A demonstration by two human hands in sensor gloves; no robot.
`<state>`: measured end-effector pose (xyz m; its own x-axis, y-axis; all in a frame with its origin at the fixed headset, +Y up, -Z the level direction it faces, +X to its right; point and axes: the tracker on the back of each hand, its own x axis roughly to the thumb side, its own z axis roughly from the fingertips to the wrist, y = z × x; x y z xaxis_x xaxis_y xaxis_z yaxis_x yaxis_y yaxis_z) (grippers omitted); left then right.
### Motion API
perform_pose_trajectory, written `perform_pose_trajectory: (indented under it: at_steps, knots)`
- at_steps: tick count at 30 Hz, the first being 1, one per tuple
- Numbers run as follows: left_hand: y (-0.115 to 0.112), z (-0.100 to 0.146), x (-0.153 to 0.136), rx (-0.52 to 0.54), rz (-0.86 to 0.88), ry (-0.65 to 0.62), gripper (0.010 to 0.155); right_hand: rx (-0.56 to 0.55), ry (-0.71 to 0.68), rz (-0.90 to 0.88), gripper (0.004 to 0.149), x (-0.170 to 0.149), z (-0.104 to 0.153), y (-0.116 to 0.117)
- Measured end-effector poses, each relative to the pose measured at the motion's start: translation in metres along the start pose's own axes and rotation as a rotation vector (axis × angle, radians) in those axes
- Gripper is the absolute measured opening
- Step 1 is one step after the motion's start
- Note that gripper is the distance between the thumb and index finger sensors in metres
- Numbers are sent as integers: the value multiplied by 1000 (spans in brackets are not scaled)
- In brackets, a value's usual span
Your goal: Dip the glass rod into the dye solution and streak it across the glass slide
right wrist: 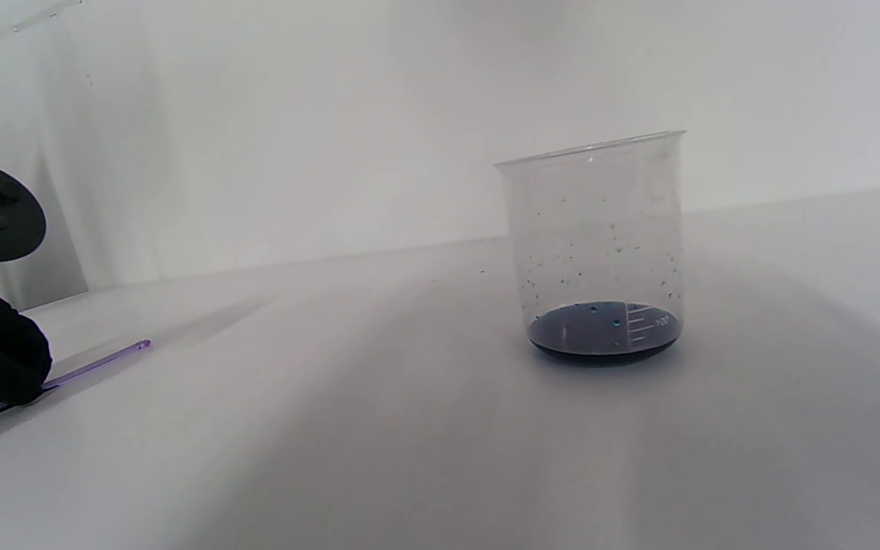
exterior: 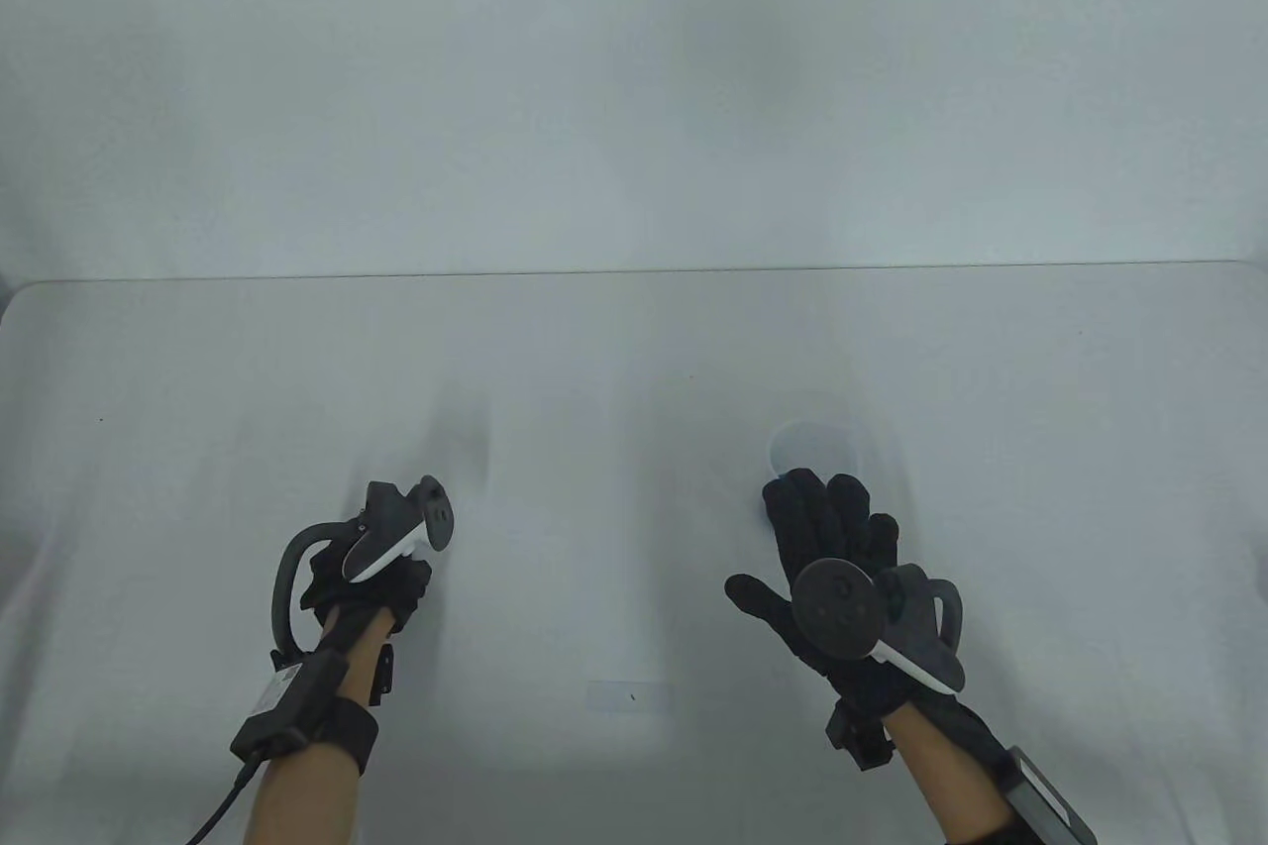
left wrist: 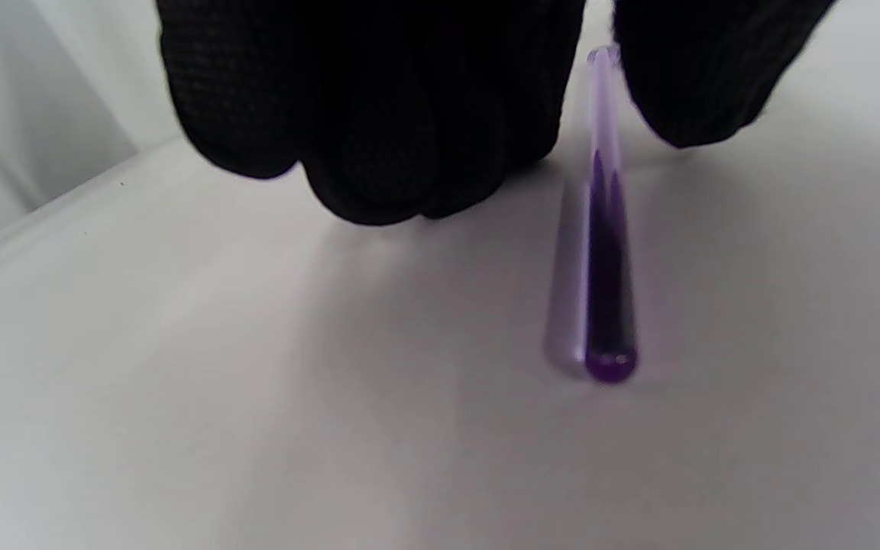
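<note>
Item, glass rod (left wrist: 604,252): purple-tinted, lying on the table (exterior: 634,369) right of centre in the left wrist view, my left hand (exterior: 371,578) curled just over its near end; whether those fingers pinch it, I cannot tell. Item, beaker (right wrist: 596,252) of dark dye: centre-right in the right wrist view, my right hand (exterior: 842,578) spread flat and holding nothing, just before it. I judge pick-up the step: pinch the rod firmly, then dip its tip without knocking the beaker's rim.

Your left hand (exterior: 367,587) and right hand (exterior: 832,548) wear black knit gloves, each with a grey-and-white tracker strapped on. Your forearms are bare skin. A black box with a cable sits on your left wrist.
</note>
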<state>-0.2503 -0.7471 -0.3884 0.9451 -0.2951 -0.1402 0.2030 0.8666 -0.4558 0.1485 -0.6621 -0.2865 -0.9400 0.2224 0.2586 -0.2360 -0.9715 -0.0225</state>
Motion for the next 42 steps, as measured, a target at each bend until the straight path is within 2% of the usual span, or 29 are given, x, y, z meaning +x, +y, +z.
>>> perform_pose_trajectory:
  at_steps: [12, 25, 30, 35, 38, 42]
  knots:
    - [7, -12, 14, -90, 16, 80, 49, 12, -1, 6, 88, 0, -1, 1]
    - [4, -18, 21, -102, -44, 87, 55, 25, 9, 12, 88, 0, -1, 3]
    - [6, -13, 4, -108, 100, 91, 52, 29, 7, 8, 88, 0, -2, 3]
    - [29, 3, -14, -36, 227, 23, 51, 2, 9, -2, 88, 1, -1, -4]
    - [54, 19, -20, 33, 397, -94, 51, -1, 5, -41, 88, 3, -3, -9]
    - [82, 45, -12, 120, 675, -311, 50, 75, -16, -147, 87, 13, -11, -6]
